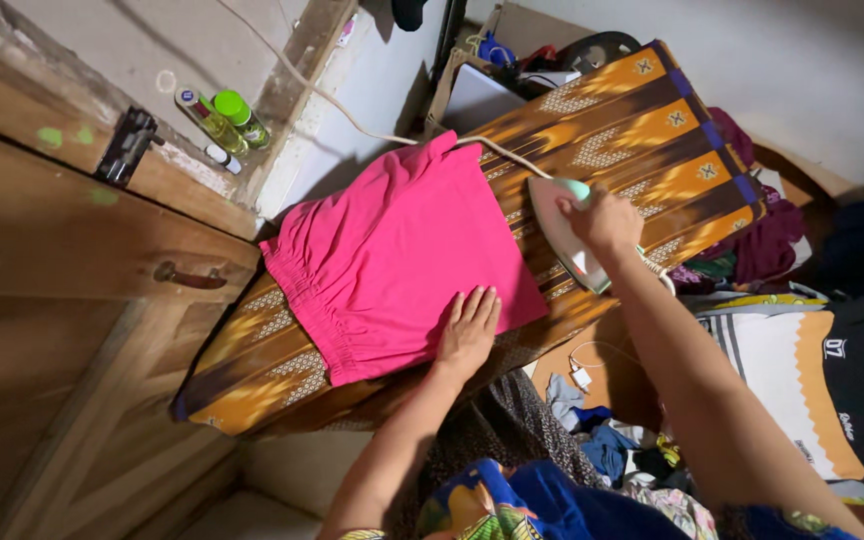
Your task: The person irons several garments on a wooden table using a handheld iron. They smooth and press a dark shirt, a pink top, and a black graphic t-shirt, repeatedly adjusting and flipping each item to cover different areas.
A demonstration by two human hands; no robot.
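You are in a cramped room, standing at a counter [282,375] draped in an orange and brown patterned cloth, with a wooden door [62,330] beside it. The pink garment [392,250] lies flat across that cloth, its gathered waistband toward the near end. Your left hand [467,330] rests open, palm down, on the garment's near edge, pinning it. Your right hand [604,218] has its grip closed around the handle of the iron [564,238], which sits on the patterned cloth just beside the garment's far edge, its cord [352,110] trailing up the wall. By the look of it, you are mid-pressing; the next pass calls for keeping your flat fingers clear. Loose clothes [802,380] lie heaped on the floor to your right.
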